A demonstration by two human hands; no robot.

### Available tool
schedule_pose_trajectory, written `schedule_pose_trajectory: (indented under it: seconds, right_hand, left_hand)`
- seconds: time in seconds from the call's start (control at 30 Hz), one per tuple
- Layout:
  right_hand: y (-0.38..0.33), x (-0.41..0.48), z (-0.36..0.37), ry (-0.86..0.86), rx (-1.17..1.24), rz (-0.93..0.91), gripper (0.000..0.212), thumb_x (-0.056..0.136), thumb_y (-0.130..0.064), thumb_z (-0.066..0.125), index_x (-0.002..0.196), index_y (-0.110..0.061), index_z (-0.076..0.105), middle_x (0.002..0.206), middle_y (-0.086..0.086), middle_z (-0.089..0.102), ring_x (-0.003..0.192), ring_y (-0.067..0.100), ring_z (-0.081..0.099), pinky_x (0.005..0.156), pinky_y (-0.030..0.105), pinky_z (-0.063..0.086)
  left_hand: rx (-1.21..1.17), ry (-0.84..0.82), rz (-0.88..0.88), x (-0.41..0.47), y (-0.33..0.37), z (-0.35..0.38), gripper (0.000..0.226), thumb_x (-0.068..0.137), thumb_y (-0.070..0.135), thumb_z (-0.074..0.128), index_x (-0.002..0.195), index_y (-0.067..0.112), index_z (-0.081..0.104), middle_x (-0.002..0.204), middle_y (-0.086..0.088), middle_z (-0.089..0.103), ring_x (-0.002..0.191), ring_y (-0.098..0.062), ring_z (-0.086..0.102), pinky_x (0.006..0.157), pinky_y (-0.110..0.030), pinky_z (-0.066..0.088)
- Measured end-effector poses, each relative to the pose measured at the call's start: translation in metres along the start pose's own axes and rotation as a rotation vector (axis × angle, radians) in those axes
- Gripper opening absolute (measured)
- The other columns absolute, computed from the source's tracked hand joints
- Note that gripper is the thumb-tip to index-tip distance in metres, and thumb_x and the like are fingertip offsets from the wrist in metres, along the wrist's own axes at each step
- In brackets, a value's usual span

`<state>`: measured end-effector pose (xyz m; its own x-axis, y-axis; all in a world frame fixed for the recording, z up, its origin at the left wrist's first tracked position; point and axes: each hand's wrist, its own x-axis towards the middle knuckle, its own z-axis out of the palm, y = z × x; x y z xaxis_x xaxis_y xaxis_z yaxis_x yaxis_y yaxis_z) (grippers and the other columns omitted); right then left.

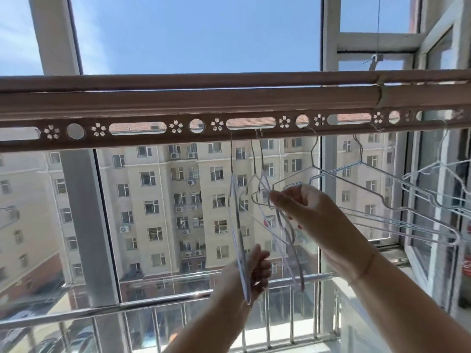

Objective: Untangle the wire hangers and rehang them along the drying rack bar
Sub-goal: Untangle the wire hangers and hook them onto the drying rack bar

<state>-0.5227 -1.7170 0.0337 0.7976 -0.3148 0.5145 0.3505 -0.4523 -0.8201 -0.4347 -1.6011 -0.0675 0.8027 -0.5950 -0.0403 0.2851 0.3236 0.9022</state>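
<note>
Fingers (276, 199) of the right hand (309, 212) are pinching the likely light, springy wire hangers (281, 222) by their shoulders, the left hand (256, 275) gripping one's base.

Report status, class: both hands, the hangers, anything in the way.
Left hand grips leftmost hanger low. Right hand pinches tangled hangers. Hooks sit in rack bar slot. Neighbouring hangers crowd the right.

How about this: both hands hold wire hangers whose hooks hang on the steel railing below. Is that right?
No. In the head view the left hand and right hand hold wire hangers, but they hang from the drying rack bar overhead, not the steel railing.
</note>
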Motion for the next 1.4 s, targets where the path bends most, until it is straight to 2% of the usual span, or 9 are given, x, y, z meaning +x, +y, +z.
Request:
schedule_pose_trajectory:
  seconds: [0.07, 0.13, 0.3, 0.53, 0.73, 0.87, 1.1, 1.2, 1.4]
  right_hand:
    - [-0.001, 0.001, 0.004, -0.037, -0.054, 0.032, 0.056, 0.064, -0.055, 0.065, 0.101, -0.016, 0.053, 0.082, -0.002, 0.053, 0.072, 0.008, 0.05, 0.061, 0.016, 0.042]
    - [0.001, 0.003, 0.006, -0.079, -0.068, 0.068, 0.049, 0.068, -0.043, 0.072, 0.102, -0.017, 0.05, 0.084, -0.001, 0.049, 0.075, 0.01, 0.047, 0.064, 0.018, 0.043]
    - [0.005, 0.003, 0.003, -0.071, -0.059, 0.033, 0.029, 0.076, -0.015, 0.072, 0.099, -0.01, 0.054, 0.074, -0.001, 0.049, 0.064, 0.01, 0.046, 0.053, 0.015, 0.042]
    - [0.013, 0.004, 0.0, -0.005, 0.062, -0.003, 0.017, 0.077, -0.01, 0.071, 0.089, -0.006, 0.06, 0.065, 0.001, 0.055, 0.058, 0.013, 0.051, 0.056, 0.026, 0.044]
    - [0.011, 0.008, -0.004, -0.02, 0.076, 0.009, 0.013, 0.078, -0.007, 0.068, 0.088, -0.005, 0.06, 0.067, 0.004, 0.055, 0.061, 0.016, 0.053, 0.054, 0.025, 0.047]
    - [0.013, 0.01, -0.005, -0.05, 0.134, 0.06, 0.01, 0.081, -0.001, 0.063, 0.09, -0.003, 0.059, 0.065, 0.004, 0.052, 0.058, 0.017, 0.052, 0.051, 0.026, 0.05]
    - [0.015, 0.014, -0.008, -0.144, 0.191, 0.163, 0.007, 0.084, -0.002, 0.058, 0.091, -0.003, 0.059, 0.081, 0.014, 0.062, 0.073, 0.025, 0.064, 0.076, 0.047, 0.057]
    - [0.017, 0.014, -0.014, -0.142, 0.113, 0.139, 0.008, 0.084, -0.011, 0.062, 0.089, -0.005, 0.062, 0.081, 0.01, 0.062, 0.072, 0.019, 0.062, 0.075, 0.035, 0.056]
    - [0.017, 0.016, -0.018, -0.061, 0.119, 0.162, 0.029, 0.087, -0.025, 0.059, 0.088, 0.003, 0.062, 0.063, 0.006, 0.055, 0.052, 0.013, 0.047, 0.05, 0.018, 0.045]
  left_hand:
    - [-0.044, 0.006, 0.073, -0.001, 0.013, 0.01, 0.036, 0.076, 0.032, 0.064, 0.093, 0.0, 0.061, 0.064, -0.003, 0.058, 0.054, -0.011, 0.052, 0.052, -0.021, 0.043]
    - [-0.058, -0.02, 0.108, 0.0, 0.021, 0.017, 0.036, 0.07, 0.034, 0.065, 0.089, 0.004, 0.06, 0.061, -0.001, 0.056, 0.051, -0.009, 0.051, 0.05, -0.02, 0.044]
    - [-0.084, -0.129, 0.117, 0.003, 0.029, 0.03, 0.027, 0.072, 0.025, 0.065, 0.09, 0.005, 0.059, 0.065, -0.003, 0.057, 0.052, -0.008, 0.051, 0.05, -0.017, 0.044]
    - [-0.098, -0.162, 0.074, 0.008, 0.026, 0.036, 0.016, 0.072, 0.015, 0.068, 0.08, 0.002, 0.062, 0.066, -0.007, 0.062, 0.051, -0.011, 0.058, 0.047, -0.017, 0.05]
    - [-0.051, -0.151, 0.067, 0.014, 0.026, 0.038, 0.007, 0.079, 0.008, 0.065, 0.077, 0.002, 0.064, 0.062, -0.007, 0.062, 0.047, -0.01, 0.057, 0.043, -0.015, 0.046]
    - [-0.026, -0.161, 0.054, 0.018, 0.023, 0.04, 0.01, 0.073, 0.015, 0.071, 0.069, 0.006, 0.071, 0.062, -0.005, 0.063, 0.048, -0.009, 0.056, 0.044, -0.015, 0.045]
    - [-0.146, -0.104, 0.03, 0.024, 0.023, 0.046, 0.013, 0.087, 0.004, 0.054, 0.077, -0.001, 0.061, 0.05, -0.006, 0.058, 0.036, -0.008, 0.051, 0.034, -0.014, 0.04]
    - [-0.175, -0.08, 0.023, 0.026, 0.021, 0.039, 0.01, 0.085, 0.007, 0.057, 0.078, 0.001, 0.059, 0.047, -0.004, 0.055, 0.033, -0.007, 0.047, 0.032, -0.013, 0.036]
    - [-0.318, -0.087, 0.036, 0.036, 0.023, 0.027, 0.015, 0.091, 0.014, 0.049, 0.084, 0.005, 0.057, 0.044, 0.0, 0.053, 0.032, -0.005, 0.047, 0.029, -0.01, 0.032]
